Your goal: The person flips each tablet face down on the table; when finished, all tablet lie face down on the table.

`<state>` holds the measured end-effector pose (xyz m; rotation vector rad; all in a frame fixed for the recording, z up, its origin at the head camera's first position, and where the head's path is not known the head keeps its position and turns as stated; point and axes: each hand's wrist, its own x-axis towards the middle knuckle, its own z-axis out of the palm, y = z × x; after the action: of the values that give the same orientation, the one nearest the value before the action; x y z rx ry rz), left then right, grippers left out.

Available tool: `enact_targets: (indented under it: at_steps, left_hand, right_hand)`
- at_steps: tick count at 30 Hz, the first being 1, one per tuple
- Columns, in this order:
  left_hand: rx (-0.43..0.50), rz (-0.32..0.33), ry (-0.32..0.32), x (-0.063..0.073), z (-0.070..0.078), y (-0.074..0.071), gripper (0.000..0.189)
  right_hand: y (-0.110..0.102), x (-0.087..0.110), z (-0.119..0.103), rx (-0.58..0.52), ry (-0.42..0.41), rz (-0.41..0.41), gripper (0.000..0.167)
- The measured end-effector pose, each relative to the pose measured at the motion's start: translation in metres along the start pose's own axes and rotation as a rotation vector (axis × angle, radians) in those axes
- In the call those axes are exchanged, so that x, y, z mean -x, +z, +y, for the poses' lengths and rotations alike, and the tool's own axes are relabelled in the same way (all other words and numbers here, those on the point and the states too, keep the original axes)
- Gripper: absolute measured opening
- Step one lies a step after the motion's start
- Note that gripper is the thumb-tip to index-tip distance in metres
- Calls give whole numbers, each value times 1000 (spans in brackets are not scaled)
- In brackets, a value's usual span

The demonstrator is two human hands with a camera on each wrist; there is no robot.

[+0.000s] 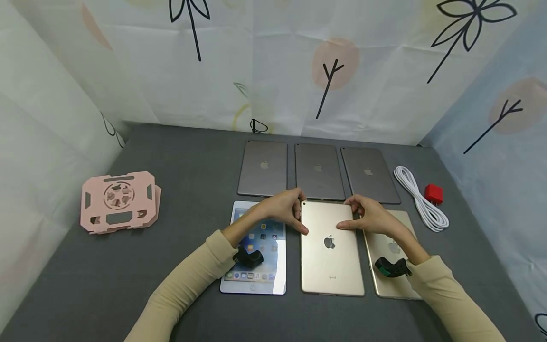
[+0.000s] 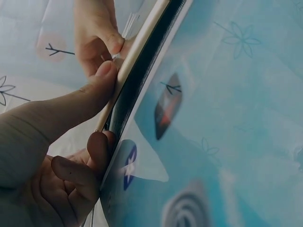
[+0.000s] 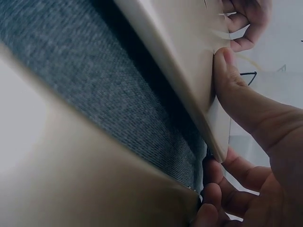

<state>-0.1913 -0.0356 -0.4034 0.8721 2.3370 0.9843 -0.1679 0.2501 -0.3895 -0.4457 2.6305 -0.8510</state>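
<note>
A gold tablet (image 1: 331, 266), its back with the apple logo facing up, is in front of me in the head view. My left hand (image 1: 281, 208) pinches its far left corner, thumb on the back and fingers at the edge. At the far right corner, my right hand (image 1: 371, 216) grips it with the thumb (image 3: 227, 71) flat on the back and the fingers curled at the far edge. Left of it lies a white tablet (image 1: 277, 266) with a lit home screen, partly under my left forearm. A second gold tablet (image 1: 386, 280) lies face down beneath my right wrist.
Three grey tablets, left (image 1: 262, 166), middle (image 1: 318, 171) and right (image 1: 369, 175), lie face down in a row behind. A coiled white cable (image 1: 420, 199) and red plug (image 1: 433, 194) are at right. Pink slotted panels (image 1: 119, 202) lie stacked at left. Printed cloth walls (image 1: 282, 61) surround the grey table (image 1: 188, 161).
</note>
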Motion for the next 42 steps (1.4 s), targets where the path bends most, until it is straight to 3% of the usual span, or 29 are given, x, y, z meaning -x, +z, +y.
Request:
enact_targets:
  at_steps: [8,21,33,42]
  left_hand:
    - [-66,30,-35,-2,0,2,78]
    - [-86,17,-69,-2,2,4,83]
    - [-110,18,-72,0,6,4,83]
    - [-118,21,-50,1,4,4,82]
  right_hand:
    - [4,-2,2,59,-7,28,68]
    - [8,-2,3,80,-19,54,64]
    - [10,0,1,118,-29,68,64]
    - [8,1,-14,111,-47,53,65]
